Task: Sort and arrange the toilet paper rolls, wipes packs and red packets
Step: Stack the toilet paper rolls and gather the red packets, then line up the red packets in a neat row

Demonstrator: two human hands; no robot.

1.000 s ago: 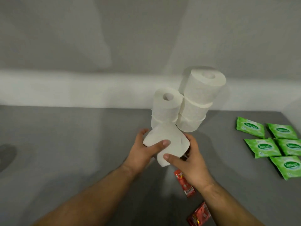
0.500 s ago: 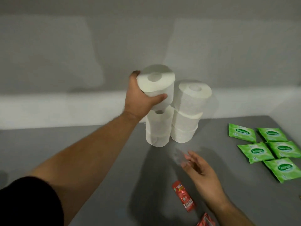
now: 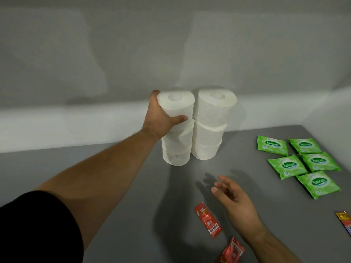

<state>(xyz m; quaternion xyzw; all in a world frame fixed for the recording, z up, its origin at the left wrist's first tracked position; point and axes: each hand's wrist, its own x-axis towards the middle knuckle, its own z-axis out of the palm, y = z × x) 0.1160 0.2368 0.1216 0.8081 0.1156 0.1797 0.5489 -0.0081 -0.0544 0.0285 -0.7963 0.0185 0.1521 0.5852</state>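
Our left grip [image 3: 161, 120] is clamped round the top toilet paper roll [image 3: 176, 105], seating it, we judge, on the left stack [image 3: 176, 150] so it matches the right stack [image 3: 209, 128]: three rolls each, six altogether. Our right grip [image 3: 235, 200] hovers slack, fingers apart, holding nothing, near two red packets [image 3: 208, 220]; a third packet [image 3: 344, 221] lies at the right edge. Five Sanicare wipes packs [image 3: 286, 165] sit grouped on the worktop [image 3: 133, 177].

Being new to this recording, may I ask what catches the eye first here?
Two stacks of toilet paper rolls stand side by side at the back of the table, the left hand gripping the left stack's top roll. Five green wipes packs lie grouped at the right; the open right hand hovers near two red packets in front.
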